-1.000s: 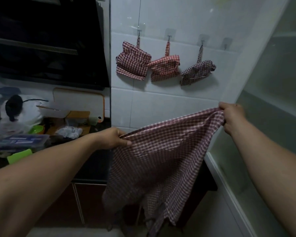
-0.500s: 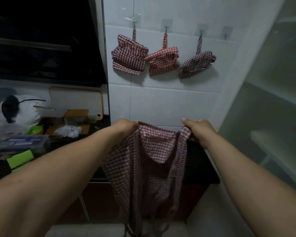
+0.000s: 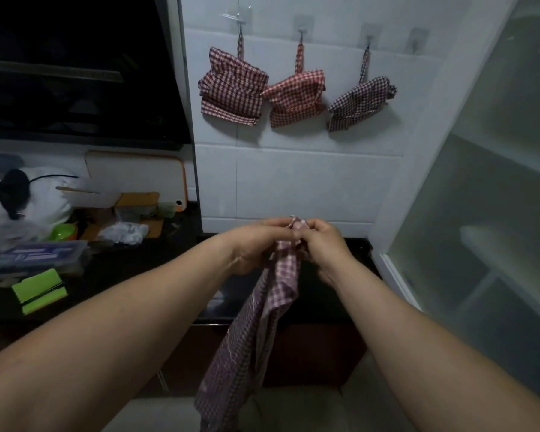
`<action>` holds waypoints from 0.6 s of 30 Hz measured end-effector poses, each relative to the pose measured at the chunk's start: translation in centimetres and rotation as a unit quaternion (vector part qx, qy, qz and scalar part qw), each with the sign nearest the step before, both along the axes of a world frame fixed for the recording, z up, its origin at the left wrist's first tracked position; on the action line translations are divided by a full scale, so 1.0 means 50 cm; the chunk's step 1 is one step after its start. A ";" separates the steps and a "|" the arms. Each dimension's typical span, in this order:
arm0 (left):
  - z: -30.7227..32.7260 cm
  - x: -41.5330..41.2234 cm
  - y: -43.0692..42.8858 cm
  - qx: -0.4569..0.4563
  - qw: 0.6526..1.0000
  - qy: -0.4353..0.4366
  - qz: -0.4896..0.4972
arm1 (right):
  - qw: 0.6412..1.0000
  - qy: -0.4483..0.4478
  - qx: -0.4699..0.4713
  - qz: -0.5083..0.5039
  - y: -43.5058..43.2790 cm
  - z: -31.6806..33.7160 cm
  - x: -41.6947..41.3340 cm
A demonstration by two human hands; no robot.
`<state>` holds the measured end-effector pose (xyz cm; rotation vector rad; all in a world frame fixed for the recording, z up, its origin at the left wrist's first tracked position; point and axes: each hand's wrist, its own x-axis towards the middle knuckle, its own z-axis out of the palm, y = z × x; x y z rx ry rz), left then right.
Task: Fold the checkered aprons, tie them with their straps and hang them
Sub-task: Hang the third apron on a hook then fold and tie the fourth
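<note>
— Hands?
— Together. My left hand (image 3: 256,244) pinches the checkered apron (image 3: 262,322) at its top edge, and my right hand (image 3: 321,244) pinches it just beside; the cloth hangs doubled below them, before the counter (image 3: 360,247).
— Which step?
— First fold, I judge. Next: halve it again, bind with straps, then the empty hook (image 3: 417,37) far right.
</note>
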<state>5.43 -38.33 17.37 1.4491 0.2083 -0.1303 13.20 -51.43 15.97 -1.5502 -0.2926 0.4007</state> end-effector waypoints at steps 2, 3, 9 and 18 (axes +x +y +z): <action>-0.018 -0.002 0.006 0.022 0.999 0.007 0.023 | 0.999 0.031 0.026 0.004 0.004 0.000 -0.008; -0.025 -0.004 0.010 0.020 0.999 0.007 0.037 | 0.999 0.033 0.022 0.009 0.005 -0.002 -0.009; -0.032 -0.020 0.033 0.063 0.989 0.050 0.121 | 0.988 0.002 -0.091 0.124 -0.023 -0.017 -0.033; -0.035 -0.024 -0.010 -0.081 0.977 0.019 0.198 | 0.996 0.051 -0.001 0.077 -0.004 -0.017 -0.074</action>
